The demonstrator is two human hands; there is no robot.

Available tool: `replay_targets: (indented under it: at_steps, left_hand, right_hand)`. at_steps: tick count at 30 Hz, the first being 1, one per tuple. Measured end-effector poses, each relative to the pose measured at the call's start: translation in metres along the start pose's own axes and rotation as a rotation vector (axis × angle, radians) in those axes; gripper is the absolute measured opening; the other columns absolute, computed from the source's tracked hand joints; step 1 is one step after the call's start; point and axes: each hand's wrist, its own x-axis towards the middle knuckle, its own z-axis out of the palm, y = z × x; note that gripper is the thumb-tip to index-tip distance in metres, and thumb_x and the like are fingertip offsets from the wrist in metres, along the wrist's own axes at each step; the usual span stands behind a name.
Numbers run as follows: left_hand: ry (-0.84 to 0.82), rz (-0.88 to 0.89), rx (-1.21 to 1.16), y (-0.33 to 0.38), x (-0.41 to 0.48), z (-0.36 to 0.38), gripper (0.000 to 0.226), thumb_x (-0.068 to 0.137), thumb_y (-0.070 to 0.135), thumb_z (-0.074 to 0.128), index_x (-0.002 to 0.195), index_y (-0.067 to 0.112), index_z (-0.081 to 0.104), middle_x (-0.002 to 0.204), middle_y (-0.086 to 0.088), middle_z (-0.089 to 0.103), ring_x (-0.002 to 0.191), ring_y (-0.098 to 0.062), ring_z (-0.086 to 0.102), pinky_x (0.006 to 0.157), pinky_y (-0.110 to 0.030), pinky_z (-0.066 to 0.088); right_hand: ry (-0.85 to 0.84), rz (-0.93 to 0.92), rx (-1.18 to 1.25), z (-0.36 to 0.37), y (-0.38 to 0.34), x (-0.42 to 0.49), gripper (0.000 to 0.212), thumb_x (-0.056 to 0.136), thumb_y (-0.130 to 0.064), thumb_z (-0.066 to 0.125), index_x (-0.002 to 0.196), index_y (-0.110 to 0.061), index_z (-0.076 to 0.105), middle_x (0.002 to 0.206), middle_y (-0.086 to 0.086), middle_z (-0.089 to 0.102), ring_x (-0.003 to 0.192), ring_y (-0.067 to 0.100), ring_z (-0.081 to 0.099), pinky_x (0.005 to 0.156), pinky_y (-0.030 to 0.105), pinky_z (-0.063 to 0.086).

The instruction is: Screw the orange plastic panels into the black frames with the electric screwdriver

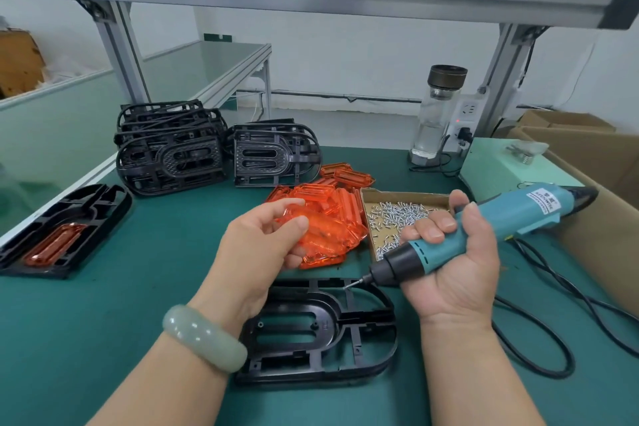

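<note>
While left fingers point(294, 223) pinch panel point(326, 230) | right fingers point(434, 228) grip screwdriver point(501, 214) | green mat point(138, 304), white wall point(345, 55)

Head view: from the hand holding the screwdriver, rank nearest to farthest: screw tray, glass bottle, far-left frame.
1. Screw tray, just beyond the right hand.
2. Glass bottle, farther back, upright.
3. Far-left frame, away on the opposite side.

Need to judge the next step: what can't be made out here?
Head view:
- Empty black plastic frame: left end hidden by left hand and wrist.
- Translucent orange plastic panel it grips: blurred.
- Teal electric screwdriver in right hand: screw on bit too small to tell.
</note>
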Motion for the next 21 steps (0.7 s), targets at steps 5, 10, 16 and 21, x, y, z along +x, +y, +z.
replay_targets:
  at_steps: [5, 10, 16, 21]
  left_hand:
    - [-0.049, 0.012, -0.173, -0.003, -0.013, -0.003, 0.027, 0.085, 0.0, 0.061, 0.102, 0.019, 0.069, 0.073, -0.003, 0.064, 0.055, -0.011, 0.061, 0.048, -0.017, 0.049]
    - [-0.131, 0.05, -0.228, -0.008, -0.015, -0.004, 0.039, 0.08, -0.008, 0.061, 0.107, 0.019, 0.068, 0.085, -0.007, 0.067, 0.066, -0.015, 0.067, 0.057, -0.017, 0.053]
    - [-0.174, 0.102, -0.239, -0.007, -0.013, -0.005, 0.049, 0.058, 0.011, 0.073, 0.104, 0.025, 0.07, 0.087, -0.012, 0.066, 0.071, -0.021, 0.07, 0.058, -0.017, 0.053]
    - [-0.192, 0.105, -0.282, -0.002, -0.013, -0.004, 0.049, 0.052, 0.017, 0.077, 0.1, 0.022, 0.073, 0.09, -0.017, 0.061, 0.067, -0.022, 0.069, 0.055, -0.017, 0.053]
  right_hand:
    - [0.0, 0.002, 0.013, 0.001, 0.001, 0.001, 0.012, 0.082, -0.027, 0.052, 0.092, -0.022, 0.056, 0.055, -0.011, 0.047, 0.045, 0.003, 0.044, 0.052, 0.017, 0.043]
    - [0.0, 0.01, 0.031, 0.001, 0.004, 0.003, 0.011, 0.083, -0.026, 0.053, 0.092, -0.021, 0.058, 0.056, -0.011, 0.047, 0.045, 0.003, 0.045, 0.052, 0.018, 0.044]
    - [-0.019, 0.003, 0.01, 0.0, 0.005, 0.003, 0.013, 0.084, -0.027, 0.053, 0.094, -0.021, 0.057, 0.057, -0.011, 0.048, 0.046, 0.003, 0.045, 0.054, 0.018, 0.045]
    - [-0.028, -0.003, 0.005, 0.0, 0.003, 0.004, 0.013, 0.084, -0.027, 0.051, 0.094, -0.021, 0.057, 0.056, -0.012, 0.047, 0.045, 0.002, 0.045, 0.053, 0.017, 0.044]
